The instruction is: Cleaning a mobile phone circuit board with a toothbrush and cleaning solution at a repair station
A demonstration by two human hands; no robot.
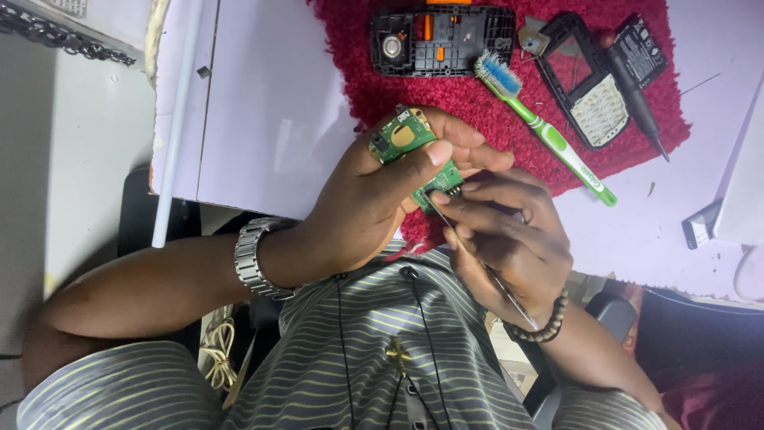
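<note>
Hands meet at the centre of the head view, over the near edge of a pale table (270,103). The left hand (366,207), coming in from the lower left with a metal wristwatch (253,259) on the wrist, has its fingers (422,155) closed around a small green circuit board (402,137). The thumb presses across the face of the board and the other fingers curl behind it. The board is lifted clear of the table, just above the lower edge of a red fuzzy mat (477,95).

The right hand (501,231), with a dark bead bracelet (549,322) on the wrist, sits just right of centre. It pinches a thin metal tool (485,271) between thumb and fingertips, and the tip of the tool touches the lower end of the board. The tool's shaft runs back across the palm toward the bracelet.

On the mat along the top of the frame lies a black phone housing (442,40) with its inner side up. A green and white toothbrush (549,135) lies diagonally to its right. Further right are a black keypad cover (589,87), a dark screwdriver (637,99) and a phone battery (641,48). A white rod (179,119) runs along the table's left side. A striped grey shirt (358,350) fills the bottom of the frame.
</note>
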